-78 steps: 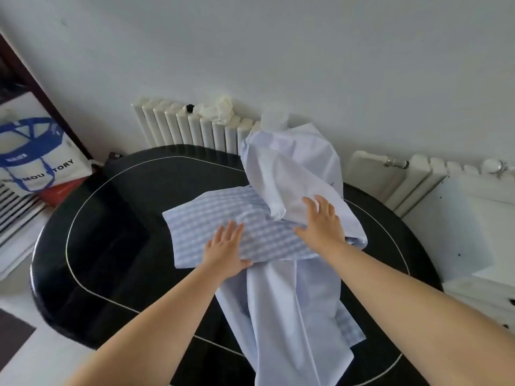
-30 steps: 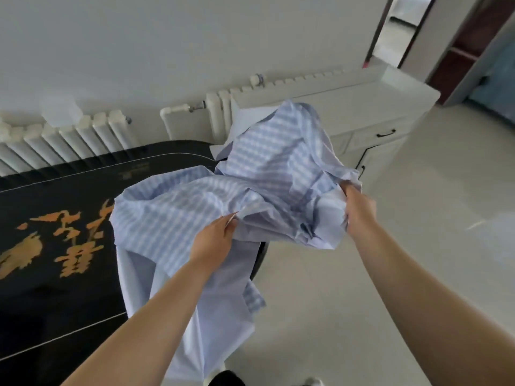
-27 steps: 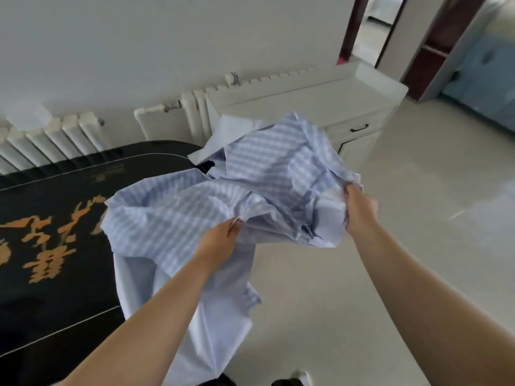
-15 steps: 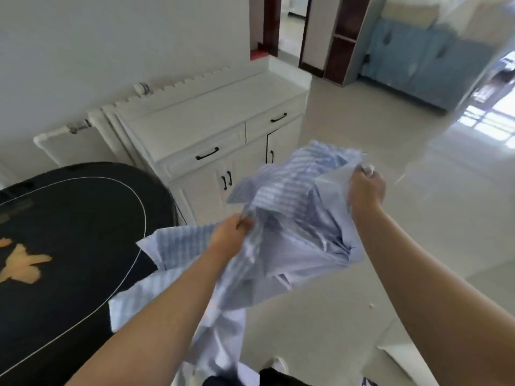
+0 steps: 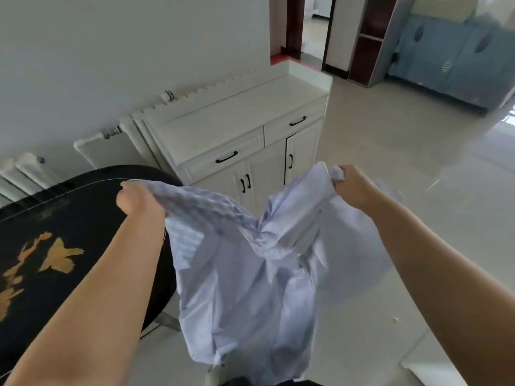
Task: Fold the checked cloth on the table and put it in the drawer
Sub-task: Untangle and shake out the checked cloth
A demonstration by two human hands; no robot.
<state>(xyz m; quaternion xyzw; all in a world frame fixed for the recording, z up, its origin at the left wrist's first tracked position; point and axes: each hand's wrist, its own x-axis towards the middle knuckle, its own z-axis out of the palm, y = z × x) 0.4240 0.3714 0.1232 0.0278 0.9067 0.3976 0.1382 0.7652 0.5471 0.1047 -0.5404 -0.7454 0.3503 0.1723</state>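
The pale blue checked cloth (image 5: 245, 274) hangs crumpled in the air between my hands, off the table and over the floor. My left hand (image 5: 139, 199) grips its left upper edge beside the table's rim. My right hand (image 5: 352, 188) grips a bunched corner at the right, held a little higher. The cloth sags in the middle and trails down toward my feet. Ahead stands a white cabinet (image 5: 231, 121) with two shut drawers, the left drawer (image 5: 225, 157) and the right drawer (image 5: 295, 122), each with a black handle.
The black oval table (image 5: 55, 232) with gold painting lies at the left. White radiators (image 5: 25, 171) line the wall behind it. Pale tiled floor (image 5: 404, 151) spreads to the right. A doorway (image 5: 315, 32) and a blue cabinet (image 5: 451, 51) are at the far back.
The cloth has been lifted off the table and carried right toward the cabinet. My hands have since pulled apart, spreading the bundle so that it hangs open between them.
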